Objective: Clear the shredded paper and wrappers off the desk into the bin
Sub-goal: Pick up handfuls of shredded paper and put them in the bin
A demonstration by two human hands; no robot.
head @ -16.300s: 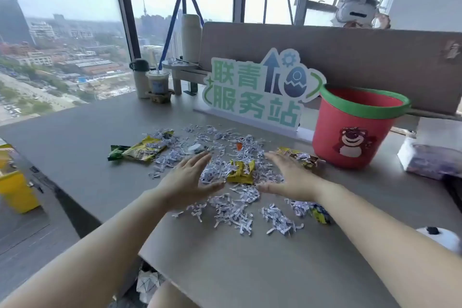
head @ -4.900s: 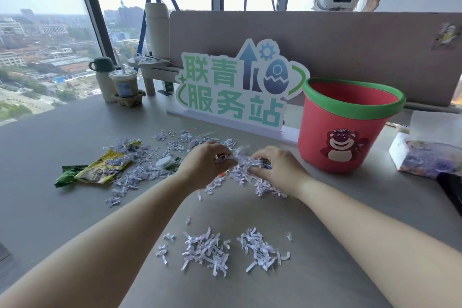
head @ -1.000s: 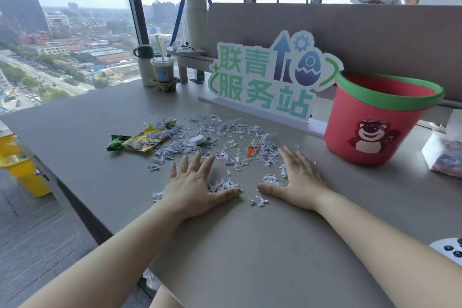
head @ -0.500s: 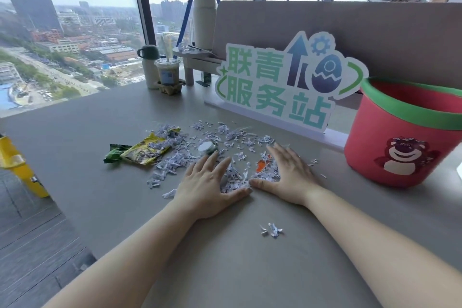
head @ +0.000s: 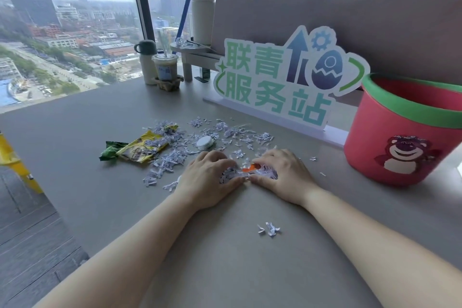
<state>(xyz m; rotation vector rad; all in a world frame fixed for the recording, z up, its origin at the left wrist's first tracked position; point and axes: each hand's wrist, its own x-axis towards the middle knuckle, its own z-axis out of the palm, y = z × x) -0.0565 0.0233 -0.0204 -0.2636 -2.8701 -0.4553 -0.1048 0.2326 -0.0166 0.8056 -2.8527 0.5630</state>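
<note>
Shredded paper (head: 233, 174), thin curly strips, cupped between hands.

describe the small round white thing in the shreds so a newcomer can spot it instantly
Start at the green-lettered sign standing at the back of the desk, then drop toward the scattered shredded paper in front of it. The white round cap lies there, just beyond the left hand and right of the yellow wrapper. It is the only smooth disc among thin strips.
</note>
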